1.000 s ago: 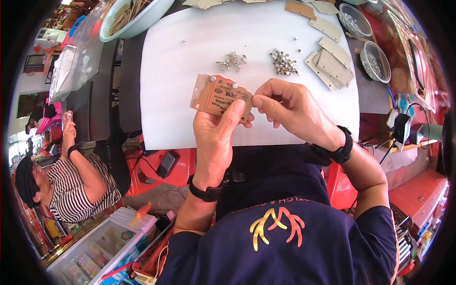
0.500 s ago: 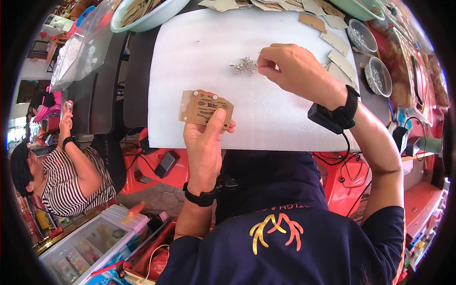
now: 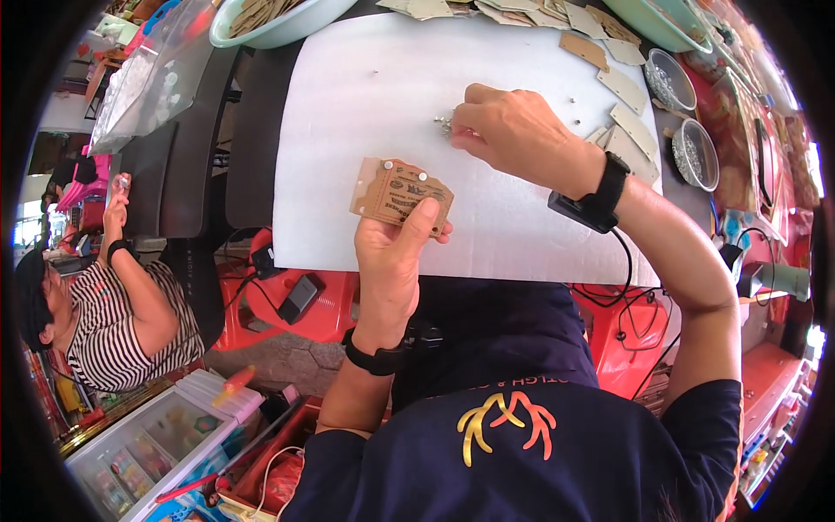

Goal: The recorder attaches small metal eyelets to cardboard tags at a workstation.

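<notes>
My left hand (image 3: 389, 274) grips a brown printed card (image 3: 409, 198) by its lower edge, thumb on top. The card has an irregular outline and seems layered over a paler piece. Two round silver studs (image 3: 424, 177) sit near its upper edge. Further right, my right hand (image 3: 522, 135) is over a small pile of shiny metal fasteners (image 3: 443, 123), its fingers bent together and pointing down. Those fingers cover most of the pile, and what lies between their tips is hidden.
A white foam sheet (image 3: 339, 113) covers the table. Flat cardboard pieces (image 3: 622, 90) lie along its far and right edges. Two clear bowls of metal bits (image 3: 694, 155) stand at the right, light green basins (image 3: 304, 26) at the back. A person in a striped shirt (image 3: 130, 322) sits at left.
My right hand has moved left onto the pile of fasteners, now mostly covering it. My left hand and the card have shifted slightly right. Two loose metal bits now show beyond my right wrist.
</notes>
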`<act>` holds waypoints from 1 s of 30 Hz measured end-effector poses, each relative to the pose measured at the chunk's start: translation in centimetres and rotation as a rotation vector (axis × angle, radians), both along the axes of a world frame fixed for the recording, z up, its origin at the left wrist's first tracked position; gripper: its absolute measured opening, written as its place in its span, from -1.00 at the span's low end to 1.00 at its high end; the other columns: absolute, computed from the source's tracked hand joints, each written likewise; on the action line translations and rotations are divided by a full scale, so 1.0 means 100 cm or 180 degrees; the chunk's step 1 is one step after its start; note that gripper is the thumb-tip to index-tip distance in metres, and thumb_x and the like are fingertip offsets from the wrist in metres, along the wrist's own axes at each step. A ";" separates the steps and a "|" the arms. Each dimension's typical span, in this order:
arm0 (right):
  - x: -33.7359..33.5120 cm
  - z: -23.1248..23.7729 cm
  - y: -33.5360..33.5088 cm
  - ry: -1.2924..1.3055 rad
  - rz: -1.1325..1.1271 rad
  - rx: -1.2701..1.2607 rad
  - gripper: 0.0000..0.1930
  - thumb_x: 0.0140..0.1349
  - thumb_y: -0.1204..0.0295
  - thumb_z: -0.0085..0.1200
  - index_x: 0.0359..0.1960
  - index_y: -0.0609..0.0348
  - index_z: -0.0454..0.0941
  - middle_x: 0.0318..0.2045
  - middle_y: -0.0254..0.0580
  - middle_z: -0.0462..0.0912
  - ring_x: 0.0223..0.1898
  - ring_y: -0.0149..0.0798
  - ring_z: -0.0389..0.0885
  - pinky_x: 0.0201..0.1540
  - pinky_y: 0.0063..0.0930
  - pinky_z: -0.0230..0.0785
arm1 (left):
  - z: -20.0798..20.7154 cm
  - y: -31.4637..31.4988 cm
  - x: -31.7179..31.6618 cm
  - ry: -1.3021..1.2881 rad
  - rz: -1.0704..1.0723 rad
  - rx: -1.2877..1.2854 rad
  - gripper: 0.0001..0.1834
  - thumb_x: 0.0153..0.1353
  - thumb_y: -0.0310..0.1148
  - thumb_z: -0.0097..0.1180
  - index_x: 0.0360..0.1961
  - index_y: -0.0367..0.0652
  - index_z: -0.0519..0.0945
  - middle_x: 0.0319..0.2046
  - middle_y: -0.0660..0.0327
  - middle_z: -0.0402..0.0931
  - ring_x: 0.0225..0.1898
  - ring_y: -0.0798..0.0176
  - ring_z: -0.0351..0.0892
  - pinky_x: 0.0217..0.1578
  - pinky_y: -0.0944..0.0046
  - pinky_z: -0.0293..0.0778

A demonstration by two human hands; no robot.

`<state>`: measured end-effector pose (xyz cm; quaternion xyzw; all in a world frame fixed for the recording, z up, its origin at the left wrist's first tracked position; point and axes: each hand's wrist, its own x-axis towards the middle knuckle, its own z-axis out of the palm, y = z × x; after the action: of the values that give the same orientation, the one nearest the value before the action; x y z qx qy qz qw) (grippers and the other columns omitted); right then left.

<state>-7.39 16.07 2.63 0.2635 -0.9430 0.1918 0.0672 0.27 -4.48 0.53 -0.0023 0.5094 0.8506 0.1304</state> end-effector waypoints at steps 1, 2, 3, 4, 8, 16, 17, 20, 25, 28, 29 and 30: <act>0.000 -0.002 -0.001 0.0003 -0.0062 0.0026 -0.84 0.22 0.35 0.12 -0.39 0.17 0.61 -0.39 -0.12 0.57 -0.41 -0.01 0.60 -0.33 -0.17 0.45 | 0.001 0.001 0.000 -0.0021 0.0042 -0.0016 -0.71 0.29 -0.47 0.16 0.03 -0.20 0.48 -0.20 0.23 0.55 -0.30 0.33 0.53 -0.31 0.27 0.46; 0.000 -0.004 -0.002 0.0007 -0.0126 0.0053 -0.85 0.21 0.35 0.15 -0.37 0.17 0.61 -0.40 -0.15 0.56 -0.41 -0.02 0.58 -0.32 -0.19 0.43 | 0.002 0.002 0.001 -0.0041 0.0084 -0.0033 -0.71 0.29 -0.47 0.15 0.03 -0.20 0.48 -0.20 0.23 0.55 -0.30 0.32 0.53 -0.32 0.28 0.46; 0.000 -0.005 -0.003 0.0006 -0.0129 0.0053 -0.85 0.21 0.35 0.15 -0.37 0.17 0.61 -0.40 -0.15 0.56 -0.41 -0.02 0.58 -0.32 -0.19 0.43 | 0.001 0.002 0.000 -0.0042 0.0081 -0.0033 -0.71 0.29 -0.47 0.15 0.03 -0.20 0.48 -0.20 0.23 0.55 -0.30 0.32 0.53 -0.32 0.28 0.46; -0.001 -0.006 -0.004 0.0048 -0.0138 0.0034 -0.84 0.21 0.34 0.15 -0.39 0.18 0.60 -0.40 -0.15 0.57 -0.41 -0.03 0.58 -0.33 -0.19 0.43 | -0.001 0.002 0.000 -0.0009 0.0073 -0.0046 -0.68 0.29 -0.45 0.18 0.04 -0.23 0.47 -0.22 0.22 0.55 -0.33 0.34 0.54 -0.35 0.31 0.47; -0.004 -0.003 -0.009 -0.0170 -0.0331 0.0091 -0.80 0.20 0.31 0.15 -0.42 0.20 0.60 -0.43 -0.14 0.58 -0.40 -0.03 0.59 -0.33 -0.20 0.43 | 0.001 0.003 -0.001 -0.0016 0.0099 -0.0096 -0.65 0.28 -0.42 0.20 0.05 -0.26 0.45 -0.24 0.20 0.56 -0.36 0.35 0.55 -0.37 0.33 0.49; -0.007 -0.010 -0.010 -0.0144 -0.0334 0.0002 -0.79 0.20 0.32 0.14 -0.42 0.24 0.59 -0.42 -0.11 0.59 -0.38 -0.03 0.59 -0.31 -0.22 0.43 | 0.001 0.002 -0.001 -0.0020 0.0030 -0.0150 -0.66 0.29 -0.44 0.18 0.06 -0.23 0.46 -0.23 0.20 0.55 -0.34 0.33 0.54 -0.35 0.31 0.47; -0.007 -0.010 -0.009 -0.0082 -0.0232 -0.0086 -0.80 0.21 0.34 0.12 -0.42 0.25 0.58 -0.41 -0.10 0.59 -0.38 -0.03 0.59 -0.31 -0.22 0.43 | 0.000 0.003 -0.001 -0.0004 0.0049 -0.0149 -0.64 0.28 -0.42 0.21 0.05 -0.26 0.45 -0.25 0.19 0.56 -0.36 0.34 0.55 -0.37 0.34 0.49; -0.008 -0.009 -0.007 -0.0128 -0.0044 -0.0145 -0.83 0.21 0.39 0.07 -0.43 0.26 0.55 -0.40 -0.08 0.58 -0.38 -0.02 0.58 -0.31 -0.20 0.42 | 0.001 0.003 -0.001 0.0002 0.0096 -0.0174 -0.65 0.28 -0.42 0.20 0.05 -0.26 0.46 -0.26 0.19 0.56 -0.37 0.34 0.55 -0.37 0.33 0.49; 0.003 0.006 0.004 -0.0299 0.0158 -0.0052 -0.86 0.17 0.45 0.03 -0.47 0.26 0.55 -0.42 -0.06 0.58 -0.39 0.01 0.59 -0.30 -0.16 0.44 | 0.000 0.000 -0.001 0.0049 0.0043 -0.0170 -0.69 0.29 -0.44 0.17 0.04 -0.23 0.47 -0.24 0.20 0.55 -0.35 0.34 0.53 -0.34 0.31 0.47; 0.015 0.016 0.010 -0.0337 0.0343 0.0113 -0.87 0.13 0.47 0.03 -0.49 0.27 0.56 -0.45 -0.04 0.60 -0.40 0.02 0.63 -0.31 -0.14 0.47 | 0.002 0.001 -0.002 0.0047 0.0030 -0.0177 -0.71 0.29 -0.46 0.16 0.02 -0.20 0.48 -0.22 0.23 0.55 -0.32 0.33 0.52 -0.31 0.28 0.46; 0.018 0.017 0.012 -0.0368 0.0410 0.0240 -0.87 0.12 0.48 0.04 -0.51 0.28 0.55 -0.46 -0.03 0.60 -0.42 0.01 0.63 -0.33 -0.15 0.48 | 0.004 0.002 -0.002 0.0041 0.0067 -0.0162 -0.71 0.29 -0.46 0.16 0.02 -0.19 0.47 -0.23 0.23 0.54 -0.32 0.34 0.52 -0.31 0.29 0.46; 0.021 0.016 0.013 -0.0377 0.0405 0.0234 -0.87 0.12 0.48 0.04 -0.51 0.28 0.55 -0.46 -0.03 0.60 -0.42 0.01 0.63 -0.33 -0.15 0.48 | 0.004 0.002 -0.003 0.0033 0.0061 -0.0167 -0.71 0.29 -0.46 0.16 0.02 -0.19 0.47 -0.23 0.23 0.54 -0.32 0.34 0.52 -0.31 0.29 0.46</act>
<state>-5.25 17.32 4.27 0.3134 -0.9331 0.1762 -0.0107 -0.02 -4.27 0.93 -0.0062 0.5323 0.8381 0.1195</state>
